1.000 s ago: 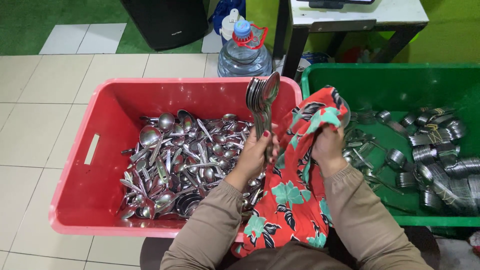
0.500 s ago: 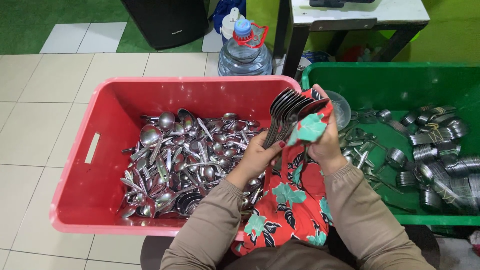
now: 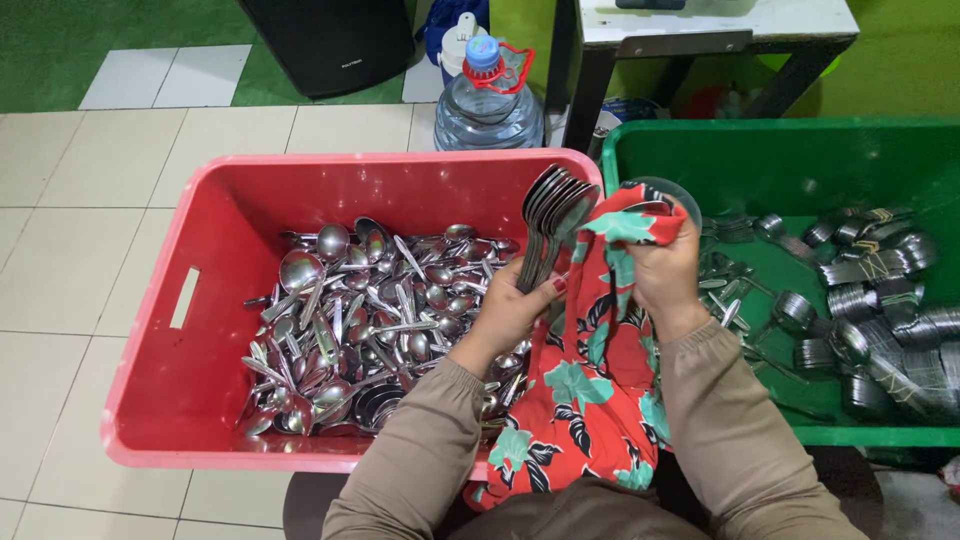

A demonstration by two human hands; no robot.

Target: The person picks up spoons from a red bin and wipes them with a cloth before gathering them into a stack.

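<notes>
Steel spoons (image 3: pixel 552 205), stacked, are gripped by closed left hand (image 3: pixel 515 312) fingers above the red tub (image 3: pixel 190 330), while right hand (image 3: pixel 665 270) fingers clutch a floral cloth (image 3: pixel 590 390)

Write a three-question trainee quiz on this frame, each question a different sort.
1. True or false: the left hand holds a fanned stack of spoons.
2. Which tub holds the loose spoons? A) red tub B) green tub C) neither
3. Fill in: the right hand grips a red floral ____.

Key
1. True; the stack stands up above the red tub's far rim.
2. A; the green tub holds bundled stacks instead.
3. cloth, which hangs down to the lap.
</notes>
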